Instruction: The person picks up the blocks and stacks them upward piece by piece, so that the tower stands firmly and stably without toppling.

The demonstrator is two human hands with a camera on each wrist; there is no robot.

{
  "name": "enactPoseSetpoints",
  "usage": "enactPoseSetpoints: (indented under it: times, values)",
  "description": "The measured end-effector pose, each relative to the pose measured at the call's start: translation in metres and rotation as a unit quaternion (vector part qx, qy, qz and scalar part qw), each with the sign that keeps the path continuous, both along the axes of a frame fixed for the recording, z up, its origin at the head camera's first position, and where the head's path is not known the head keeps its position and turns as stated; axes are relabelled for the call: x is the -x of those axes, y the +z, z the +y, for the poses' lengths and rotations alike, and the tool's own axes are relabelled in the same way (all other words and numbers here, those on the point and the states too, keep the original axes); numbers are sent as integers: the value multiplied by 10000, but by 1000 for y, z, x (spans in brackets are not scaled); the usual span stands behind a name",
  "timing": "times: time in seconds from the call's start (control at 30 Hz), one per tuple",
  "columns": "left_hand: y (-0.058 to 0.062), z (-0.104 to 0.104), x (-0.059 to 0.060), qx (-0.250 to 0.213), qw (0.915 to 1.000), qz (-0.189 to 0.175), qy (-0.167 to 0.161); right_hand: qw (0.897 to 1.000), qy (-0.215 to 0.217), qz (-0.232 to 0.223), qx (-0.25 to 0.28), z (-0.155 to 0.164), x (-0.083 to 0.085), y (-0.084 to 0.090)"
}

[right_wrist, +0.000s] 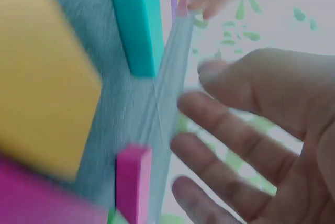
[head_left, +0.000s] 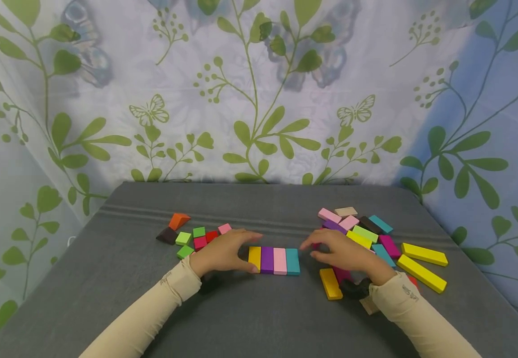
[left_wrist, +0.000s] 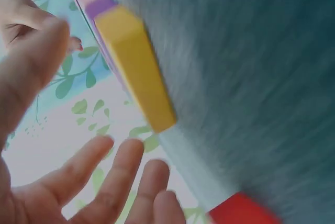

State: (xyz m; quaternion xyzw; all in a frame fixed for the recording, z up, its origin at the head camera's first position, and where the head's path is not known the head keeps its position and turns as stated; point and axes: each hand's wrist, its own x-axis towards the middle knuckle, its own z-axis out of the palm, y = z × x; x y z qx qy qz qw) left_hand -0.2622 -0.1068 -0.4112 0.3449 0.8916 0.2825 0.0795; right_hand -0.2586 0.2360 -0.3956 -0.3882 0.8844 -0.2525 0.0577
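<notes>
Four-sided blocks in yellow [head_left: 254, 256], purple [head_left: 267, 260], pink [head_left: 279, 261] and teal [head_left: 292, 261] lie side by side in a row on the grey table. At the row's left end, my left hand [head_left: 225, 251] hovers with thumb and fingers spread around the yellow block's side; the left wrist view shows a gap between its fingers and that block. My right hand [head_left: 341, 248] is held over the right-hand blocks, its fingers toward the teal block but apart from it. In the right wrist view those fingers are loosely bent around nothing.
Small green, red and pink blocks, an orange wedge [head_left: 179, 221] and a dark block [head_left: 167, 235] lie left. Many-coloured blocks spread at right, with long yellow bars [head_left: 424, 254] outermost and an orange-yellow block [head_left: 331, 284] nearer. A leaf-patterned curtain [head_left: 259, 99] hangs behind.
</notes>
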Motion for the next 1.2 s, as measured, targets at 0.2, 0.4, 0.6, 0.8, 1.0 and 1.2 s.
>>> enactPoseSetpoints:
  times: [0.2,0.4,0.6,0.8,1.0,1.2]
  values:
    - [-7,-16,-1,-944,9934,-565,316,9972,542,-347,-386,21,-11,8]
    - [-14,-24,8,-1135,9926,-316,309,9936,612,-606,-724,27,-20,7]
    - [-21,-29,18,-556,9981,259,-48,9938,534,-633,-747,26,-20,7]
    - [-22,-29,22,-186,9992,355,-89,9950,439,-641,-626,25,-14,10]
    - [-15,-24,24,-72,9999,140,-14,9969,420,-660,-109,20,1,9]
    - [-13,-22,28,-80,10000,-26,-8,9985,110,-443,309,7,22,6]
